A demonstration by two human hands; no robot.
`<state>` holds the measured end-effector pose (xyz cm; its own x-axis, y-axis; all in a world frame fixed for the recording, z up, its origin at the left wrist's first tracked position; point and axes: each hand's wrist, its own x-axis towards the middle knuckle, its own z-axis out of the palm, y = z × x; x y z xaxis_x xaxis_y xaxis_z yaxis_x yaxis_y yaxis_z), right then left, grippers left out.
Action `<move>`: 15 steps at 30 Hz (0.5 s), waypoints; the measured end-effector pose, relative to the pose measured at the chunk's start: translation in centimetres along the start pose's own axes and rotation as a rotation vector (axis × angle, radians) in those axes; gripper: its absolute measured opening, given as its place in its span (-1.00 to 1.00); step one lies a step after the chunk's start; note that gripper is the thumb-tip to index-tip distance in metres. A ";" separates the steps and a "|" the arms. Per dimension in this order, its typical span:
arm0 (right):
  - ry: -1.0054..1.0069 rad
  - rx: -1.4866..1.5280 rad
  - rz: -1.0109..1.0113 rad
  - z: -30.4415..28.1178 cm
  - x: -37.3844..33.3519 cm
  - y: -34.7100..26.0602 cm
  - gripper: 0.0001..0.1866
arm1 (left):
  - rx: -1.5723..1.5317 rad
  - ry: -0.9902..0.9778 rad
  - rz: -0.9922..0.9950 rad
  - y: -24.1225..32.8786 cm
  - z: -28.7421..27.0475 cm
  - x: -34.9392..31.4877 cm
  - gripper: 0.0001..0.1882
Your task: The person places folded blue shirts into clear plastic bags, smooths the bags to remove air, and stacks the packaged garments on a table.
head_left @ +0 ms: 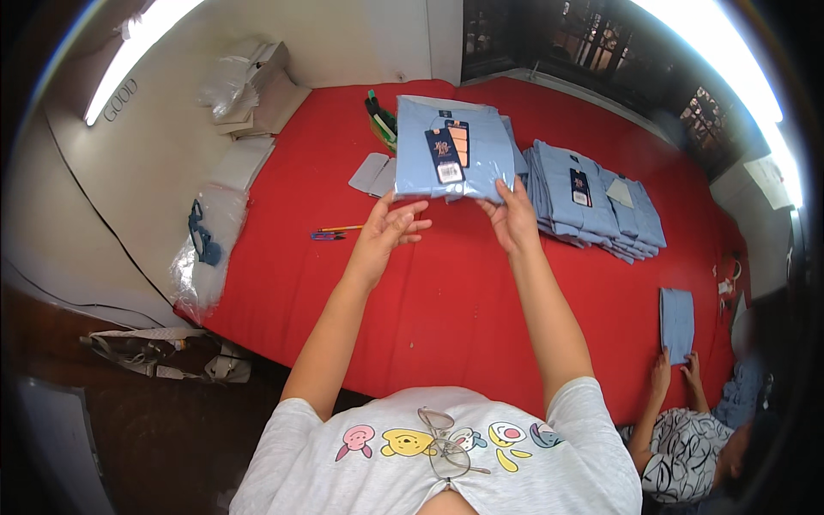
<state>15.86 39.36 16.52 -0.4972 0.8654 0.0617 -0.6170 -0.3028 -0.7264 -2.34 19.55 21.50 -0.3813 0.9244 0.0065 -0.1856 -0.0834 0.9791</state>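
Clear-plastic-bagged, folded light-blue garment with dark hang tags (pixel 485 148) is at the far middle of the red cloth-covered table (pixel 429 326), its near right corner pinched between the thumb and fingers of the right hand (pixel 513 216); the left hand (pixel 384 238), fingers spread and loosely bent, is at the near left corner, contact uncertain. Just beyond: a pale grey rounded flat piece (pixel 372 174) to the left, stacked folded light-blue garments (pixel 566 202) to the right. Farther out, lower right, a co-worker's hands (pixel 659 374) hold a narrow folded blue cloth piece (pixel 677 322).
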 end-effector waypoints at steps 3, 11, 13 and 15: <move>0.115 -0.224 0.040 -2.7 7.8 1.2 -0.50 | 0.096 -0.037 -0.080 -3.8 -2.3 -1.4 -0.53; 0.349 -0.310 -0.054 -9.9 13.9 6.6 -0.20 | 0.088 0.292 -0.485 -14.8 -13.6 -17.5 -0.59; 0.289 -0.123 -0.128 -9.4 13.2 7.5 -0.13 | 0.073 0.397 -0.513 -16.0 -16.3 -21.2 -0.60; 0.284 -0.275 -0.099 -12.5 12.1 7.1 -0.06 | 0.059 0.477 -0.498 -16.1 -19.1 -22.7 -0.60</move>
<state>13.13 52.65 3.58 -0.2313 0.9726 -0.0233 -0.4479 -0.1278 -0.8849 -7.98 -7.22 1.75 -0.6222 0.5816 -0.5240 -0.3979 0.3415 0.8515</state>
